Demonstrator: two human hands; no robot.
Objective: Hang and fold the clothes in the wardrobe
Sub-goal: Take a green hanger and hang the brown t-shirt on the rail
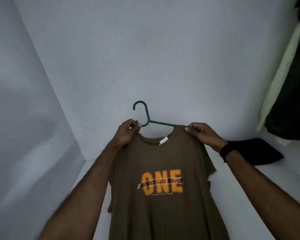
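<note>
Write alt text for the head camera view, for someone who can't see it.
Two hands work a brown T-shirt printed "ONE" onto a green hanger inside a pale wardrobe. The left hand pinches the hanger's exposed end and the collar; the right hand grips the other shoulder. A dark folded garment lies to the right.

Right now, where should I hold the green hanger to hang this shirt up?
Grip the green hanger at the bare neck just below its hook, coming from above. The brown T-shirt already covers its right arm, and the hook stands free above the collar.
</note>
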